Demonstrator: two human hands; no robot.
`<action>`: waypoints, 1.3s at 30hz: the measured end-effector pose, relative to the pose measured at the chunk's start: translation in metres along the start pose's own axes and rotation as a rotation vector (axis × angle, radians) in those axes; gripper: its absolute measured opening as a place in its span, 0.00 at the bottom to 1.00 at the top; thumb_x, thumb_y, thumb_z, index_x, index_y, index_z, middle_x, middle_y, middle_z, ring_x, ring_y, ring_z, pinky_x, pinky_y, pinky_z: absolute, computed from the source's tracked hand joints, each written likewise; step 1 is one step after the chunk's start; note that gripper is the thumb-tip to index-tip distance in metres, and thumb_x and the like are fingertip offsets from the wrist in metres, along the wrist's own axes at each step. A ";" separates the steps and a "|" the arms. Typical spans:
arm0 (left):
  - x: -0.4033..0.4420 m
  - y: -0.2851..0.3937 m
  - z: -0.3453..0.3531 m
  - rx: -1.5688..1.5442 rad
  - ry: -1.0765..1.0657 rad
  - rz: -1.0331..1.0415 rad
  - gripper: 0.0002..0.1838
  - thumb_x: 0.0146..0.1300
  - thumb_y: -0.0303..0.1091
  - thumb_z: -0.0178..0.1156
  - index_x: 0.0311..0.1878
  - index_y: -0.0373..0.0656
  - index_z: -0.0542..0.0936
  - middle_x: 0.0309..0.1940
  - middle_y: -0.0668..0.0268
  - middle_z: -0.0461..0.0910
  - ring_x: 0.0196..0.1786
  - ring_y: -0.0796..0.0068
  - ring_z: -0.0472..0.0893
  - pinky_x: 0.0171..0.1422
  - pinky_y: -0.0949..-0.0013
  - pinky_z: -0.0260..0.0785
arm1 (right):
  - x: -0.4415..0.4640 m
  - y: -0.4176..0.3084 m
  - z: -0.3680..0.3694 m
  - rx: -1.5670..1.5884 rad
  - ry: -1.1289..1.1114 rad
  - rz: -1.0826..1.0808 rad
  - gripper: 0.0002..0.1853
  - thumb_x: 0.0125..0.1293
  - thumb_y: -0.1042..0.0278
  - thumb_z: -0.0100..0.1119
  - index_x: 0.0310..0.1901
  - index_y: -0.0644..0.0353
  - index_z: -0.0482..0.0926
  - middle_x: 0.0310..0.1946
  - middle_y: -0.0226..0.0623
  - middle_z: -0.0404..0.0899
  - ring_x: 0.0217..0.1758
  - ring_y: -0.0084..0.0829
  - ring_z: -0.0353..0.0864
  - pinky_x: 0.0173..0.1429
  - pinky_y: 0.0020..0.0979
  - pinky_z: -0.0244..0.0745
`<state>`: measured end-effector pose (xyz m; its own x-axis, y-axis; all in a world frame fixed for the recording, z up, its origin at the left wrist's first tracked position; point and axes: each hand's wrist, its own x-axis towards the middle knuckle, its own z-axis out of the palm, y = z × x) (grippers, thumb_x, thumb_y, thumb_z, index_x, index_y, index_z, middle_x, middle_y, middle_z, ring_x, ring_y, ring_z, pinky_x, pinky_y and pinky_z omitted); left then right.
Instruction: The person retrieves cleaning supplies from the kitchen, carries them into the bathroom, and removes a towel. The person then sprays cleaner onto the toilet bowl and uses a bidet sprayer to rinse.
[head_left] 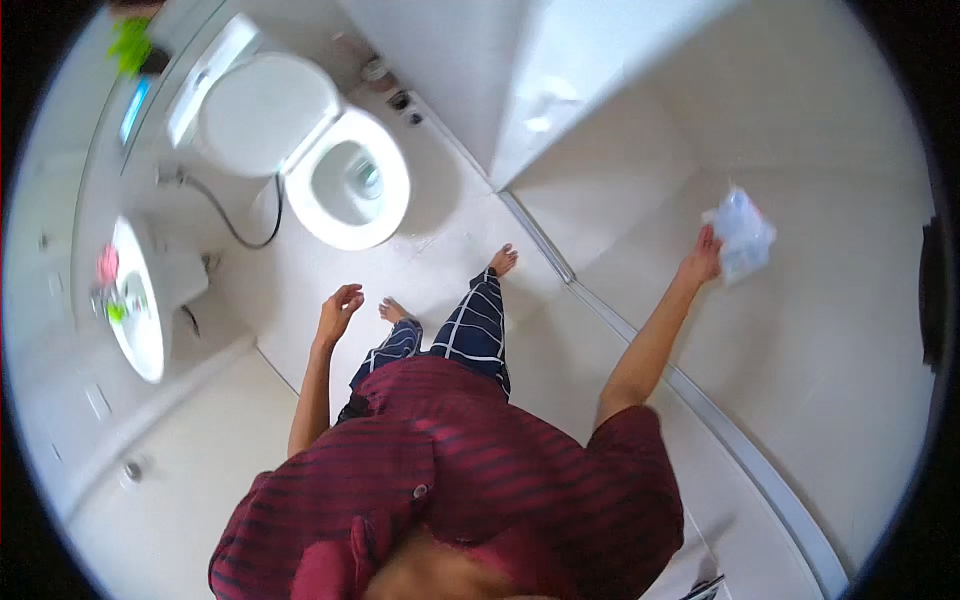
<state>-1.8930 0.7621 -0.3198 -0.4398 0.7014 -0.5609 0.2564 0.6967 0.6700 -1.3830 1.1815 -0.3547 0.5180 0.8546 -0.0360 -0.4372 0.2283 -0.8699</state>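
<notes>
My right hand [705, 256] is stretched out to the right, its fingers closed on the near edge of a crumpled, see-through plastic bag [742, 236]. The bag looks whitish-blue with a small reddish patch; blur hides what it may contain. It is held up over the pale floor beyond the metal track. My left hand [342, 312] hangs in front of my body with loosely bent fingers and nothing in it. Nearest to that hand, though apart from it, are my bare foot and the white toilet [385, 215], whose lid is raised and seat is down.
A metal floor track [690, 390] runs diagonally past my right side. White panels [560, 90] rise at its far end. Small items [400, 98] stand by the wall behind the toilet. On the left are a washbasin [142, 340], a black hose [240, 238] and a door [190, 480].
</notes>
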 end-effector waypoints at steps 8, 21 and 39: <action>0.009 -0.119 -0.084 -0.525 0.179 0.006 0.21 0.56 0.36 0.58 0.52 0.40 0.70 0.43 0.62 0.76 0.48 0.72 0.73 0.54 0.70 0.64 | -0.368 0.204 0.122 0.378 -0.531 1.166 0.12 0.58 0.76 0.52 0.44 0.65 0.71 0.40 0.39 0.75 0.44 0.31 0.74 0.51 0.29 0.70; -0.049 -0.158 -0.272 -0.444 0.895 0.038 0.10 0.56 0.34 0.56 0.37 0.37 0.75 0.28 0.61 0.76 0.30 0.76 0.74 0.33 0.70 0.65 | -0.727 0.193 0.372 -0.691 -1.786 0.433 0.55 0.36 0.62 0.74 0.63 0.65 0.46 0.59 0.51 0.57 0.62 0.38 0.58 0.63 0.33 0.56; 0.026 -0.199 -0.360 -0.547 0.716 0.071 0.20 0.58 0.33 0.55 0.55 0.46 0.70 0.44 0.64 0.77 0.46 0.73 0.75 0.52 0.69 0.65 | -0.503 0.127 0.778 -1.425 -1.422 -1.016 0.13 0.48 0.61 0.63 0.35 0.57 0.80 0.22 0.36 0.78 0.24 0.24 0.75 0.31 0.27 0.67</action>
<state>-2.2648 0.5872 -0.2923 -0.9157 0.3511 -0.1953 -0.0614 0.3581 0.9317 -2.2714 1.1437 -0.0642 -0.8223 0.5303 0.2062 0.5295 0.8459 -0.0638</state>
